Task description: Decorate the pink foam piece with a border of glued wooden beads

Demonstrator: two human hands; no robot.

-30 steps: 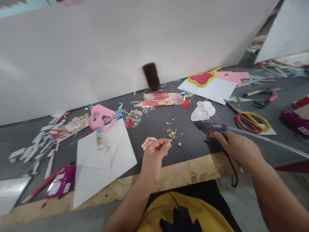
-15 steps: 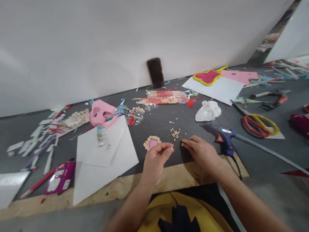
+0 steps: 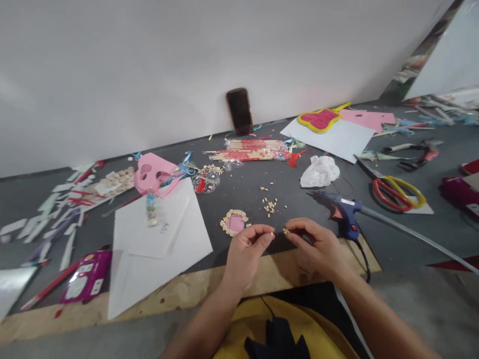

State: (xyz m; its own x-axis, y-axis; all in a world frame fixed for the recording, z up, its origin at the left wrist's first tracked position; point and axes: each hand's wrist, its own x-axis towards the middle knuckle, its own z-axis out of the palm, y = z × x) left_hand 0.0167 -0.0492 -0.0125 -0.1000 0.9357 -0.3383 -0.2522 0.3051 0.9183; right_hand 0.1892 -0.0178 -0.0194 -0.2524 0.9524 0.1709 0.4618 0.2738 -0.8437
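Note:
My left hand pinches a tiny pale wooden bead between thumb and forefinger, held just above the table's front edge. Facing it across a small gap, my right hand has its thumb and forefinger closed on another small pale bead. Beyond the hands lies a loose scatter of wooden beads on the dark tabletop. Close to my left hand is a pink piece bordered with pale beads. A blue hot glue gun with a long clear glue stick lies to the right of my right hand.
Scissors and pliers lie at the right. A crumpled white tissue, wrapped sticks and a phone leaning on the wall are farther back. White paper, a pink mask and a purple box are left.
My right hand has lifted its fingers from the tabletop and turned toward my left hand, bringing a bead with it. My left hand has shifted slightly right.

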